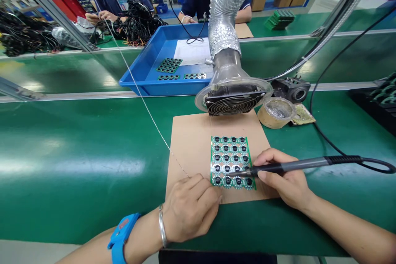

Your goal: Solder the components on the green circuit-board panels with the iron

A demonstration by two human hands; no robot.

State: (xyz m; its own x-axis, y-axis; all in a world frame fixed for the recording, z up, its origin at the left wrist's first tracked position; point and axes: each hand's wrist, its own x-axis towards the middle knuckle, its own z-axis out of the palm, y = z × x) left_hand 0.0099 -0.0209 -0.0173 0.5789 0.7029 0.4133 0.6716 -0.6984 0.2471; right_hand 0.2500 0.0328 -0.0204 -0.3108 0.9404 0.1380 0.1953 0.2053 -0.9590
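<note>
A green circuit board panel [232, 156] with rows of small black parts lies on a brown cardboard sheet [192, 140]. My right hand [284, 179] is closed round a black soldering iron [293, 166], its tip resting on the panel's lower rows. My left hand [188, 208] is closed at the panel's lower left corner, pinching a thin solder wire [148, 109] that runs up and left. A blue wristband and a metal bangle sit on my left wrist.
A fume extractor hose with a fan mouth [233, 99] hangs just behind the cardboard. A round tin [276, 112] and an iron stand [292, 88] sit right of it. A blue tray [148, 74] holds more panels. Two other people work across the green belt.
</note>
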